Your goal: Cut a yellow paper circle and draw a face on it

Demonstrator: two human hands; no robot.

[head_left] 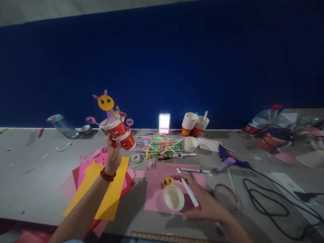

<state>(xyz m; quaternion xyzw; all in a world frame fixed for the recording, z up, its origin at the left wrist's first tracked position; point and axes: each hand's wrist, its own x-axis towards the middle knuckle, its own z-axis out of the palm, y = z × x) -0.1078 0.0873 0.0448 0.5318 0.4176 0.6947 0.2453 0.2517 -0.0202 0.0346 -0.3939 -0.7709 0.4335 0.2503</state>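
My left hand (112, 156) is raised above the table and closed on a craft made of two stacked red paper cups (118, 133). A yellow paper face with purple ears (105, 102) and small pink and yellow paper pieces stand up on straws from the cups. My right hand (202, 199) lies low over a pink paper sheet (154, 192), fingers stretched out, with a white marker (187, 191) under them. A white paper cup (173, 197) stands open just left of that hand, with a small yellow paper piece (167, 182) behind it.
Orange, pink and red paper sheets (111, 195) lie at the left. A heap of coloured straws (159, 145), stacked red cups (194, 124), a blue glue gun (231, 158) with black cable (268, 202), tape rolls and cut plastic bottles (265, 125) crowd the back and right.
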